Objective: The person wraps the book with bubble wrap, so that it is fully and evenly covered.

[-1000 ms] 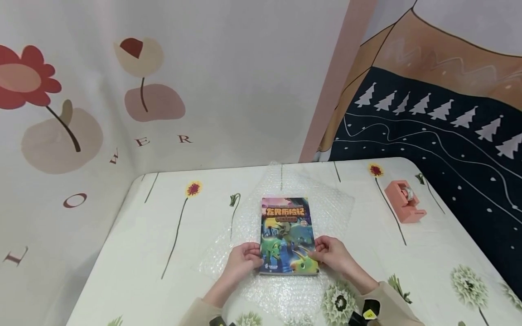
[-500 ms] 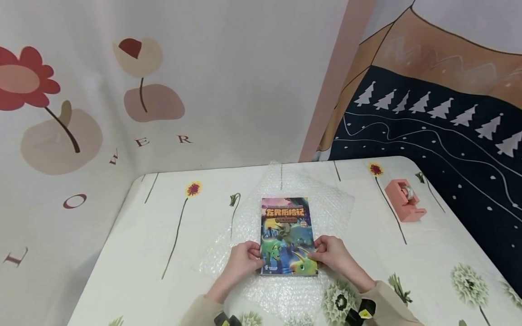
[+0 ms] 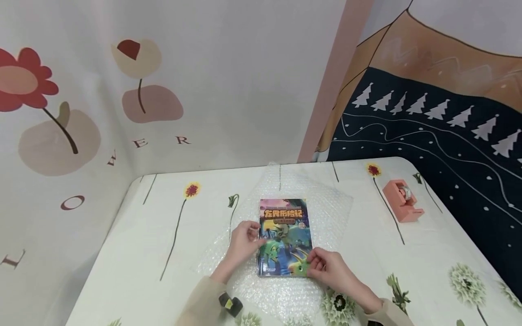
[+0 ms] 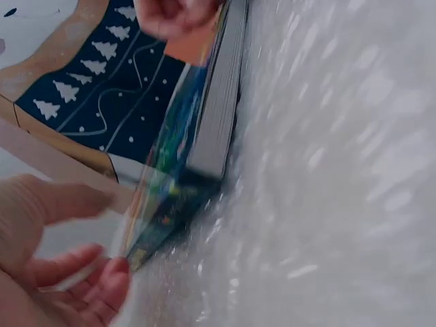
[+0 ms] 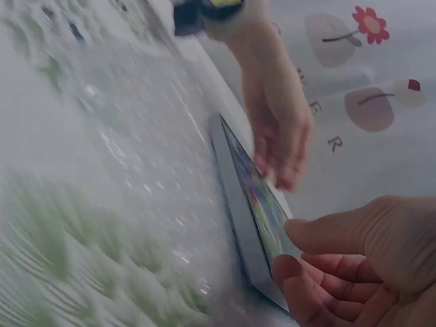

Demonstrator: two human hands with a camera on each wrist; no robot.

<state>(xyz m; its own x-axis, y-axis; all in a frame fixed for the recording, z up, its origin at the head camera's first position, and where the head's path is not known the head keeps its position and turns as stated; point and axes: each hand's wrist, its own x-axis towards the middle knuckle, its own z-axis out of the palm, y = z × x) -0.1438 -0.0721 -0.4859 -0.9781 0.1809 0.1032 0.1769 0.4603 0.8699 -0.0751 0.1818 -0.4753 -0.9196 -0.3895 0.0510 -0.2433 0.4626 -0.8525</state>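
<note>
A paperback book with a colourful dinosaur cover lies face up on a sheet of bubble wrap. My left hand is at its left edge; the left wrist view shows the thumb apart from the fingers, with fingertips near the cover's edge. At the lower right corner is my right hand, fingers loosely bent. In the right wrist view, thumb and forefinger stand slightly apart beside the book. Contact there is hard to tell. The book's underside is hidden.
A pink tape dispenser with a roll of tape stands at the table's right side. Flower-print cloth covers the table. Behind it hang a pale printed curtain and a dark blue one with trees.
My left hand has slid up along the book's left edge and its grip has loosened. My right hand has dropped toward the lower right corner and loosened too. The book has barely moved.
</note>
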